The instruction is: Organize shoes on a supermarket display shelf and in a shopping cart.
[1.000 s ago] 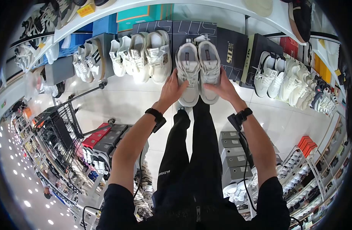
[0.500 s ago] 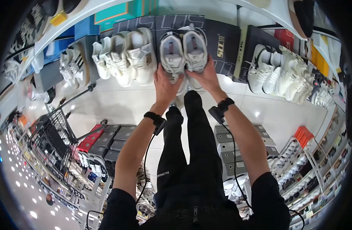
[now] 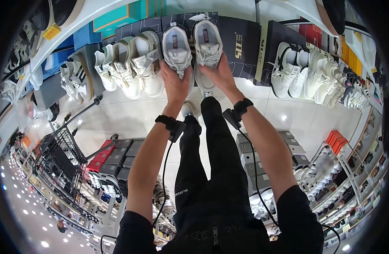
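My left hand [image 3: 176,84] grips the toe end of a white-and-grey sneaker [image 3: 177,50], thumb on one side and fingers on the other. The toe of a matching sneaker [image 3: 208,39] is in my right hand [image 3: 222,77]. Both sneakers point toward me, heels toward the dark shoe boxes, with a narrow gap between them. Reddish labels show on their insoles. Just left of them stands a cream-white sneaker [image 3: 147,63] in a row of pale shoes. My own shoe [image 3: 204,82] is partly visible below the hands.
Dark shoe boxes [image 3: 240,46] stand behind the sneakers, with more white sneakers [image 3: 285,70] to the right. A black wire cart [image 3: 61,158] is at the lower left. Stacked grey boxes [image 3: 117,153] sit on racks behind me. A curved shelf edge [image 3: 63,40] hangs above.
Both hands have shifted left and slightly up with the sneakers. The gap between the two sneakers has widened. More of my shoes shows beneath.
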`<state>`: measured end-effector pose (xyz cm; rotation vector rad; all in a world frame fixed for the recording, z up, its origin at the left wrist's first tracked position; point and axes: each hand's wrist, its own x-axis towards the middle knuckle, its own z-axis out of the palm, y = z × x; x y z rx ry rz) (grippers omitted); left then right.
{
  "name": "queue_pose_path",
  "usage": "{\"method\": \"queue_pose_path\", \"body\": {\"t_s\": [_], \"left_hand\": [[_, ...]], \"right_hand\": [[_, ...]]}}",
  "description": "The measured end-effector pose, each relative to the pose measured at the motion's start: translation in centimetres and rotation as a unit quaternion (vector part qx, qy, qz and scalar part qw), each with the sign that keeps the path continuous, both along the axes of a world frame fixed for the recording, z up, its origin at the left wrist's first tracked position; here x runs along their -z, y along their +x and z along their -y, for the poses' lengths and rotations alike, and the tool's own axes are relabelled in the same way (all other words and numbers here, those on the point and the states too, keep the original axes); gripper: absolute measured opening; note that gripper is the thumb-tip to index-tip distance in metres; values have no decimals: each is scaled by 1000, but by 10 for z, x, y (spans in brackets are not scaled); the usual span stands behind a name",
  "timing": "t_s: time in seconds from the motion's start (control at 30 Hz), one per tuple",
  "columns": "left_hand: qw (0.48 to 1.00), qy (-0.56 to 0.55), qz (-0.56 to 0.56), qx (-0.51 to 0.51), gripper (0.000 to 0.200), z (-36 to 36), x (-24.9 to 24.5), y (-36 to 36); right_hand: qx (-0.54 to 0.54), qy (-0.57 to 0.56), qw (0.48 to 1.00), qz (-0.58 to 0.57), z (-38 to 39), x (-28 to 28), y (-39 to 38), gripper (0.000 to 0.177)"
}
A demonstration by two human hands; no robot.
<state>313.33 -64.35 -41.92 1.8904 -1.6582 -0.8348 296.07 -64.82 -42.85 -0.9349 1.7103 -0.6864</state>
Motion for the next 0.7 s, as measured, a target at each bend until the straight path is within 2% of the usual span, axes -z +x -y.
{"method": "queue_pose_path", "body": {"t_s": [0.1,0.27,0.37,0.43,0.47,0.5,0.57,0.63,0.67,0.7], "left_hand": [[1000,3,20,-3,95,-3,3,-5],[1000,8,-27,4,97,-1,-2,2],[999,11,-49,8,98,-11,-15,6],[998,-10,-49,32,96,-25,-32,18],[998,-4,-49,34,86,-34,-44,26],[995,35,-83,34,73,-44,-57,36],[979,118,-158,43,47,-58,-94,56],[952,168,-250,52,24,-74,-143,73],[937,190,-288,56,22,-82,-165,83],[934,193,-294,67,21,-89,-184,92]], "right_hand": [[-3,-41,997,-67,-3,9,0,109],[-10,-28,999,28,0,4,-4,116],[-1,-32,999,-11,-12,17,-3,115],[-4,-16,999,-37,-24,-6,-3,113],[-3,0,998,-67,-33,-23,-3,111],[-46,16,998,-36,-27,-78,-5,109],[-73,36,996,-36,-46,-106,-10,94],[-96,-6,995,-14,-63,-127,-14,63],[-105,-16,994,-12,-67,-144,-16,63],[-109,-15,993,47,-72,-160,-17,54]]}}
